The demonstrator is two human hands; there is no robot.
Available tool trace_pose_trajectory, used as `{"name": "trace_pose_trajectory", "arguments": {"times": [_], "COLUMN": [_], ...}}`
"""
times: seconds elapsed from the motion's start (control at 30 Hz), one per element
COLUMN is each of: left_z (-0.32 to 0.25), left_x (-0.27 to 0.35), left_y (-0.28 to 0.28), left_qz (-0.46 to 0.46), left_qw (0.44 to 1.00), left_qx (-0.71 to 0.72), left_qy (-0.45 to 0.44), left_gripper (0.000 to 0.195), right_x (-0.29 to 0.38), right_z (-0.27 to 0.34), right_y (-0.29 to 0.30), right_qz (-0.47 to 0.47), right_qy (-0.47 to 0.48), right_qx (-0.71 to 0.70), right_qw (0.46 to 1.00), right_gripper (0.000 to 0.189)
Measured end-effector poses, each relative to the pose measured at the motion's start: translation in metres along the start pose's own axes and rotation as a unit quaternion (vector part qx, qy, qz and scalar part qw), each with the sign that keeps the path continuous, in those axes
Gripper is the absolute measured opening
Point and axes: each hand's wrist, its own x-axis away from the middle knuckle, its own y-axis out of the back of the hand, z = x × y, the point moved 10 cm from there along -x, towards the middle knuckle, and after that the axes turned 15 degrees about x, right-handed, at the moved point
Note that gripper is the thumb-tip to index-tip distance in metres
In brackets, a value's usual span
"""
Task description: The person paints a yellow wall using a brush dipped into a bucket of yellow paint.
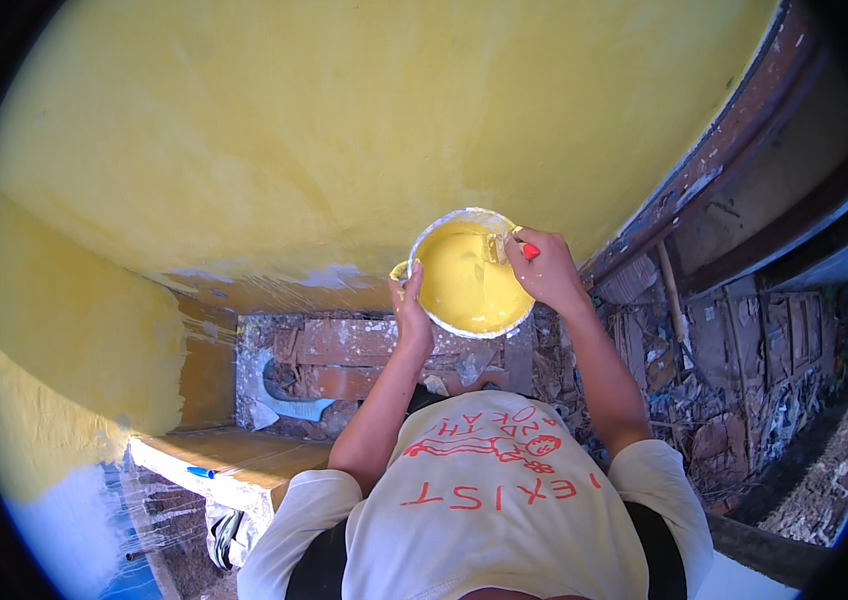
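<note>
A round bucket of yellow paint (461,281) is in front of my chest, close to the yellow-painted wall (394,135). My left hand (413,311) grips the bucket's left rim, with the thumb at the edge and paint on the fingers. My right hand (548,270) is closed on a paintbrush (497,249) with a red handle end, at the bucket's upper right rim. The brush head points left, over the paint inside the bucket; whether it touches the paint cannot be told.
Below lie boards and debris (349,343) and a light-blue curved plastic piece (293,405). A ledge (244,457) at lower left holds a small blue object (200,472). At right, a wooden pole (671,292) leans near a dark beam (701,195) and scattered rubbish (709,427).
</note>
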Motion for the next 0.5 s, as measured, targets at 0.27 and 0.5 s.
{"name": "trace_pose_trajectory", "arguments": {"times": [0.27,0.5], "left_z": [-0.01,-0.006], "left_x": [-0.002,-0.003], "left_y": [-0.001,-0.008], "left_qz": [-0.011,-0.007], "left_qw": [0.999,1.0], "left_qx": [0.014,0.026], "left_qy": [-0.042,-0.013], "left_gripper": [0.049,0.053], "right_x": [0.017,0.016], "right_z": [0.008,0.024], "right_y": [-0.006,-0.042], "right_qz": [0.106,0.199], "right_qy": [0.006,-0.008], "right_qx": [0.006,-0.167], "right_qw": [0.994,0.966], "right_gripper": [0.033,0.034]}}
